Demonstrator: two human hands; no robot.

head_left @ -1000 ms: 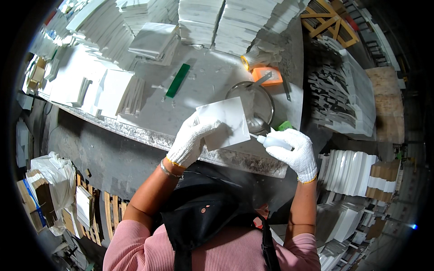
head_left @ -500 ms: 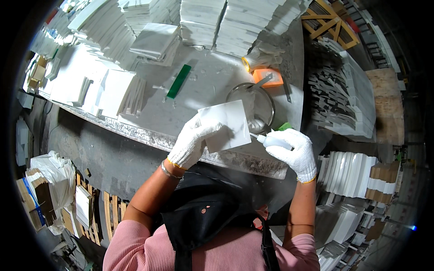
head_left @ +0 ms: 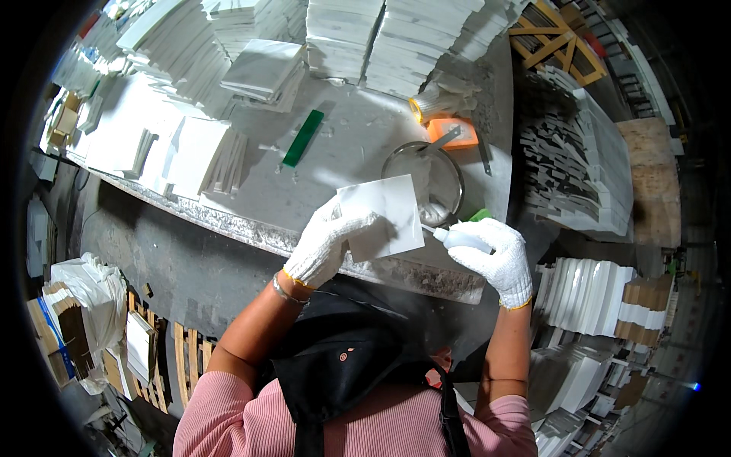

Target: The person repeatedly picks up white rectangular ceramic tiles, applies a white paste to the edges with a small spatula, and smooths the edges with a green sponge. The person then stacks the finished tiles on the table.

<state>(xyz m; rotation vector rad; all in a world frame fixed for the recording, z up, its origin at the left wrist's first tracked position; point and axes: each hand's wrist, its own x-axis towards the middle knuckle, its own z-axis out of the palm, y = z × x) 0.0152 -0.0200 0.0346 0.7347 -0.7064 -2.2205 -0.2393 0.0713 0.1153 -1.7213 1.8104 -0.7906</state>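
Observation:
In a white knit glove, my left hand [head_left: 326, 238] grips a square white tile [head_left: 387, 215] by its left edge, thumb across the face. The tile is held up over the front edge of the worktable [head_left: 335, 145]. My right hand [head_left: 499, 255], gloved the same way, is closed around a small white squeeze bottle [head_left: 466, 239]. Its thin nozzle points left at the tile's right edge, close to the lower corner; whether it touches I cannot tell. Just beyond the bottle a round metal-rimmed bowl [head_left: 461, 183] stands on the table, partly covered by the tile.
A green strip [head_left: 302, 138] lies mid-table. An orange block [head_left: 455, 133] with a metal blade on it sits behind the bowl, beside a spare glove [head_left: 430, 105]. Tall tile stacks [head_left: 343, 38] line the back; more white tiles [head_left: 196, 156] stand at left. Stacked slabs [head_left: 579, 160] are at right.
Almost nothing differs. The tile and my left hand have shifted very slightly, and the bottle stays at the tile's right edge.

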